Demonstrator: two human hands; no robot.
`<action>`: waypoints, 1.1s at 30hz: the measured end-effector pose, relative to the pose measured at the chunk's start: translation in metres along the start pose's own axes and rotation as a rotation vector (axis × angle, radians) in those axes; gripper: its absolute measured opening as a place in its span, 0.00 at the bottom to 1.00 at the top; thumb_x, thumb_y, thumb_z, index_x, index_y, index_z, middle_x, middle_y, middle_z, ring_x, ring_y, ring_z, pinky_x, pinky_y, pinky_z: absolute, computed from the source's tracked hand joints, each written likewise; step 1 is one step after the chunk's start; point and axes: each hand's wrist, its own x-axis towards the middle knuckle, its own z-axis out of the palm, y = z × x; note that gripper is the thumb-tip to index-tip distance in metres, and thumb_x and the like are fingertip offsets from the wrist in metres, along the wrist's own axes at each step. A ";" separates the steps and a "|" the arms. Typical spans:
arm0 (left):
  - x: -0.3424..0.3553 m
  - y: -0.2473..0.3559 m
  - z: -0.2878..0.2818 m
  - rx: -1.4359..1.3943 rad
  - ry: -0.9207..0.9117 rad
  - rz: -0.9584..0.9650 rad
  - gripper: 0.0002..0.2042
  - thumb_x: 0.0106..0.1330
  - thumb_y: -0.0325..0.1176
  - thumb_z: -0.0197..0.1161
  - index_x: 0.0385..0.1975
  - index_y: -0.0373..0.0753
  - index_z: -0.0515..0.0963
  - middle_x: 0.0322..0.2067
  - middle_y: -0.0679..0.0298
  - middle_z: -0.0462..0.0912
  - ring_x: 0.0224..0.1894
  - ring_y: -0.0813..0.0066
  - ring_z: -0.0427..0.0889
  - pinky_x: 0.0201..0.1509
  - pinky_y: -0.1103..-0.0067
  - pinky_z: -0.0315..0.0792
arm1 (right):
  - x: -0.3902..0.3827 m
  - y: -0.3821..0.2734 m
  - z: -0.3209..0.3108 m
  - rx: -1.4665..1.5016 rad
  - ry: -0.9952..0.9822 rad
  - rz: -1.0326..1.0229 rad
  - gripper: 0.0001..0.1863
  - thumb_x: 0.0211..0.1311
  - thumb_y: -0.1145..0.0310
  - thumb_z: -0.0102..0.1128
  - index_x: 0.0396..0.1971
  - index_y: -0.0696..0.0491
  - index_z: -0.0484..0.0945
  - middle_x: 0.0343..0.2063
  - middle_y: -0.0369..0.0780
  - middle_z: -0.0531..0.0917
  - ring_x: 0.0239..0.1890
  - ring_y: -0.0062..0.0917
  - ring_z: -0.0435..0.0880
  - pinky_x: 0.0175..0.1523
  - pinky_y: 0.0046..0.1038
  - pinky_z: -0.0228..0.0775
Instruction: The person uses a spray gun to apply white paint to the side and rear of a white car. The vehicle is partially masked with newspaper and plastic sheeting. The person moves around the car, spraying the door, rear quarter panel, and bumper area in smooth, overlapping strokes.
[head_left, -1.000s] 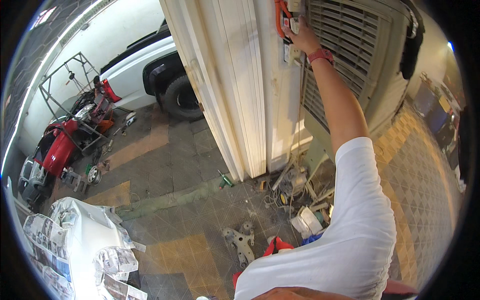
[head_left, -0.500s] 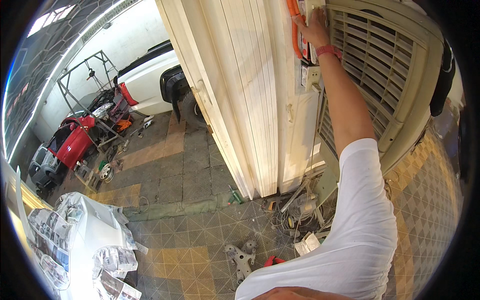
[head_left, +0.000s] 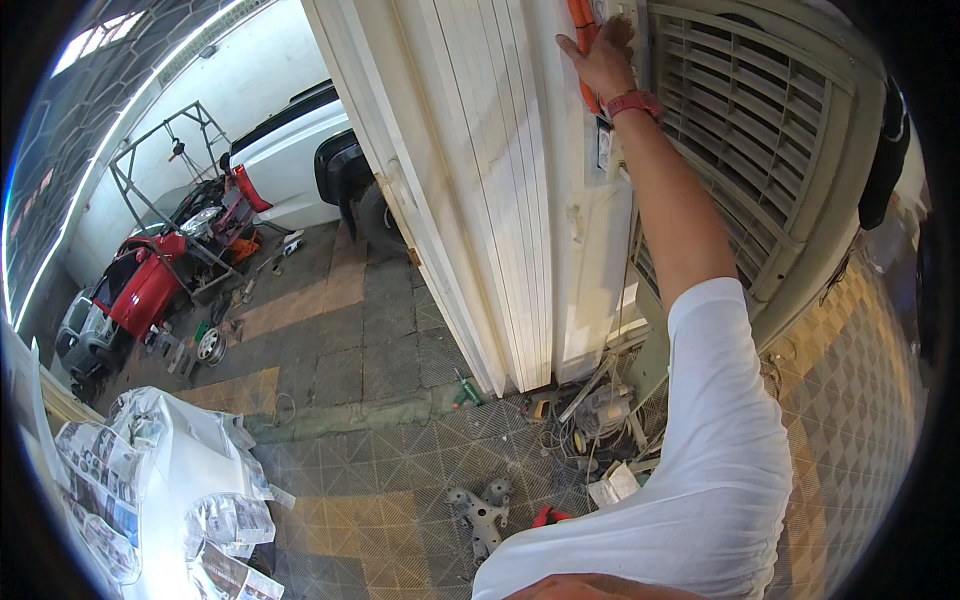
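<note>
Fingers (head_left: 618,36) of the right hand (head_left: 604,70) looked close together in the head view, thumb spread leftward; whether they pinched anything, I could not tell. An orange cable (head_left: 581,14) ran behind the thumb, along a pale column (head_left: 578,220) beside a louvred unit (head_left: 742,135). A red wristband (head_left: 634,103) circled the wrist.

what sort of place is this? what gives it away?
Likely an auto body shop: a white body panel partly covered with newspaper, a red car farther back, and a loose wheel rim.
</note>
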 end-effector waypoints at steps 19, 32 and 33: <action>-0.014 -0.009 -0.013 0.011 0.042 -0.015 0.34 0.74 0.65 0.50 0.60 0.38 0.79 0.42 0.45 0.86 0.42 0.54 0.88 0.44 0.60 0.78 | -0.001 -0.013 -0.041 0.140 -0.090 0.117 0.68 0.64 0.25 0.52 0.75 0.73 0.36 0.76 0.68 0.42 0.81 0.56 0.36 0.82 0.49 0.31; -0.103 -0.141 -0.048 -0.110 0.265 -0.303 0.36 0.74 0.67 0.49 0.58 0.37 0.80 0.42 0.43 0.87 0.43 0.52 0.89 0.46 0.59 0.78 | -0.059 -0.110 0.018 0.299 0.173 -0.364 0.47 0.70 0.44 0.63 0.77 0.56 0.55 0.76 0.56 0.58 0.78 0.51 0.54 0.79 0.51 0.47; -0.133 -0.177 -0.047 -0.114 0.268 -0.387 0.36 0.74 0.67 0.49 0.58 0.37 0.81 0.41 0.43 0.87 0.43 0.52 0.89 0.46 0.59 0.78 | -0.106 -0.126 0.021 0.410 0.017 -0.410 0.41 0.73 0.51 0.61 0.76 0.59 0.58 0.75 0.55 0.60 0.77 0.48 0.58 0.79 0.47 0.50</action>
